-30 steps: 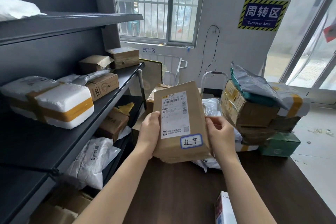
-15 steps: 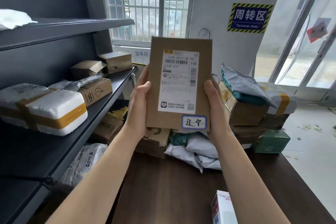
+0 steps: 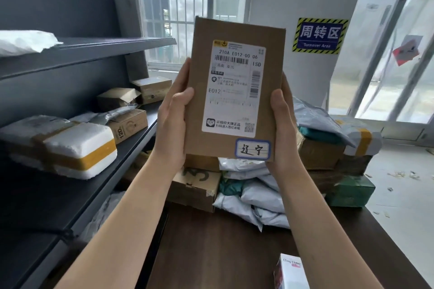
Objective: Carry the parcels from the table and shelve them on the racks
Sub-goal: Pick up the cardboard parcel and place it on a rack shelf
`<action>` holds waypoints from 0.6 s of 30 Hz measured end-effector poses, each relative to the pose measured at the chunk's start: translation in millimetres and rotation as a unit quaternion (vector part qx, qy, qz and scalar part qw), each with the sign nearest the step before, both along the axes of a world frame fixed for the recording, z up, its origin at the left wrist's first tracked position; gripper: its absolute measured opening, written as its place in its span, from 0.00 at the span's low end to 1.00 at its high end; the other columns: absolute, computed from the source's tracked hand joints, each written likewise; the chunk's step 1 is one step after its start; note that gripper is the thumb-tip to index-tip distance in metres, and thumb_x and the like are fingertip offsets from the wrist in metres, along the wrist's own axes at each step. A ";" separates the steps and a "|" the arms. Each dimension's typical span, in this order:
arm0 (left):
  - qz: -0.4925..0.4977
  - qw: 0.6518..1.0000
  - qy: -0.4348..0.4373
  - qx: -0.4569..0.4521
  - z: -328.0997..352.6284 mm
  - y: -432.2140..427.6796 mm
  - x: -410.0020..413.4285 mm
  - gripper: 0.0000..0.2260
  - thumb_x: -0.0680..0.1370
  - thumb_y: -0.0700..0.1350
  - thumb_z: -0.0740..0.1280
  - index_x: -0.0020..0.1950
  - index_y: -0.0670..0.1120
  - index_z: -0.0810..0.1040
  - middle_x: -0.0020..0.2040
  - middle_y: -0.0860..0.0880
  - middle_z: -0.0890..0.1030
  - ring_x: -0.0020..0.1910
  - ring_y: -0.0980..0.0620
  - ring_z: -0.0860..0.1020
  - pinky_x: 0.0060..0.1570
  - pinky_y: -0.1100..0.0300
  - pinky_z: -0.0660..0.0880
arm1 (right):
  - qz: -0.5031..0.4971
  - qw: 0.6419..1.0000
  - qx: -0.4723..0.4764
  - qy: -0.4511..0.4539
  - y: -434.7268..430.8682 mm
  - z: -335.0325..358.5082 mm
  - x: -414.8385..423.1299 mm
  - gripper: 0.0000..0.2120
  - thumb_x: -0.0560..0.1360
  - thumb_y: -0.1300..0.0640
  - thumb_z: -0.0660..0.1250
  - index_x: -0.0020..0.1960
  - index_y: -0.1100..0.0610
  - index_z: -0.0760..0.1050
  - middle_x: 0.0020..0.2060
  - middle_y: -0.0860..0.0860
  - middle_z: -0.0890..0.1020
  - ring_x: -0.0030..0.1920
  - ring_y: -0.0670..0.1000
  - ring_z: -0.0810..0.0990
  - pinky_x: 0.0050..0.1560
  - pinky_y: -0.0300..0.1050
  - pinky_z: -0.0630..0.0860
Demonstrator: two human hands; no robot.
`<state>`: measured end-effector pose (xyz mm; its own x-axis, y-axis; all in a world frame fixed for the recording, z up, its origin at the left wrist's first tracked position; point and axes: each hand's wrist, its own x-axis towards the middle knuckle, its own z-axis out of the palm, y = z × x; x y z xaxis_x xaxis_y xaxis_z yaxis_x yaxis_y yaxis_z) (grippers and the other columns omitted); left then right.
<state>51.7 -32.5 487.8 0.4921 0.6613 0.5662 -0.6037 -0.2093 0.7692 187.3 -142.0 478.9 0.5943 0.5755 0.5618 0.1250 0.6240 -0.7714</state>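
Note:
I hold a flat brown cardboard parcel (image 3: pixel 199 110) upright in front of me, its white shipping label and a small blue-edged sticker facing me. My left hand (image 3: pixel 172 122) grips its left edge and my right hand (image 3: pixel 285 129) grips its right edge. Below and behind it, the dark wooden table (image 3: pixel 211 248) carries a heap of parcels: a brown box (image 3: pixel 195 190), white plastic mailers (image 3: pixel 256 197), a green box (image 3: pixel 350 192) and taped cartons (image 3: pixel 321 152). The dark grey rack (image 3: pixel 98 166) stands at my left.
On the rack's middle shelf lie a white foam box with yellow tape (image 3: pixel 68 148), a small carton marked 120 (image 3: pixel 128 125) and two more cartons (image 3: pixel 150 88) at the far end. A white bag (image 3: pixel 25 41) sits on the upper shelf. A small white box (image 3: pixel 291 272) rests at the table's near edge.
Both hands have lifted the cardboard parcel from just above the table heap up to chest height and turned it upright, label toward me. My view has tilted slightly upward.

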 end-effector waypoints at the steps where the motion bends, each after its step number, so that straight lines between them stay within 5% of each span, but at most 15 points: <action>1: 0.015 1.000 -0.001 0.007 4.5 -5.8 -3.2 0.26 0.80 0.46 0.57 0.79 0.52 0.64 0.70 0.43 0.78 0.65 0.42 0.79 0.61 0.41 0.77 | 0.009 1.000 0.004 0.001 -3.0 4.1 -2.3 0.35 0.79 0.44 0.63 0.83 0.50 0.60 0.76 0.56 0.75 0.72 0.57 0.79 0.68 0.58 0.79; 5: 0.051 0.998 -0.002 0.021 17.2 -33.6 -19.1 0.26 0.81 0.46 0.56 0.80 0.52 0.63 0.69 0.44 0.79 0.62 0.48 0.82 0.55 0.51 0.81 | 0.049 0.999 0.016 0.004 -18.9 19.8 -10.8 0.32 0.81 0.46 0.63 0.83 0.52 0.61 0.73 0.56 0.78 0.67 0.56 0.83 0.63 0.55 0.83; 12: 0.181 0.983 -0.004 -0.005 20.1 -114.7 -57.7 0.24 0.80 0.47 0.58 0.77 0.57 0.67 0.65 0.48 0.83 0.61 0.47 0.82 0.59 0.46 0.79 | 0.211 0.978 0.002 0.001 -55.3 23.8 -26.1 0.29 0.82 0.50 0.61 0.82 0.52 0.62 0.73 0.57 0.79 0.70 0.62 0.80 0.70 0.69 0.75; 18: 0.301 0.953 -0.014 -0.029 -3.7 -212.8 -94.5 0.22 0.81 0.45 0.57 0.76 0.55 0.69 0.65 0.46 0.83 0.62 0.46 0.82 0.61 0.45 0.78 | 0.335 0.942 -0.023 0.023 -110.7 -1.2 -58.5 0.30 0.81 0.49 0.62 0.82 0.51 0.62 0.72 0.56 0.80 0.67 0.58 0.83 0.65 0.61 0.80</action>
